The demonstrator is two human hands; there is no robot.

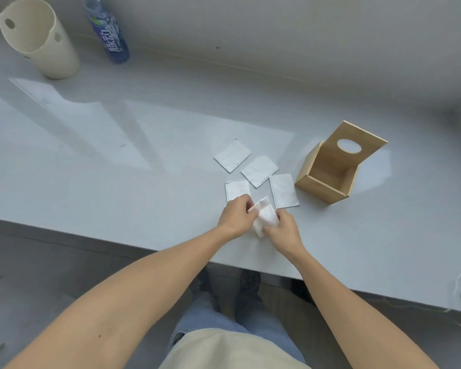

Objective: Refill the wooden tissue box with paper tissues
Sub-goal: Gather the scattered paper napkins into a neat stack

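Head view: one folded tissue (pixel 265 218) is pinched between both hands just above the near part of the grey table (pixel 117 182). The left hand (pixel 236 215) is closed on its left edge, the right hand (pixel 284 230) closed on its lower right side; whether it is being folded or unfolded cannot be told. Four more folded tissues lie flat on the table just beyond the hands: the far tissue (pixel 232 155), the middle tissue (pixel 259 171), the right tissue (pixel 284 191) and the left tissue (pixel 237 189), partly hidden by the left hand. The wooden tissue box (pixel 328 179) stands near, right of the tissues, its lid (pixel 357 141) with the oval hole swung up and open. The box interior appears empty as far as is visible.

Progress is judged early: box opened, nothing loaded yet. All five tissues remain to be placed inside and the lid to be closed. A beige cup-like container (pixel 37 38) and a blue bottle (pixel 107 27) stand far left, well apart.
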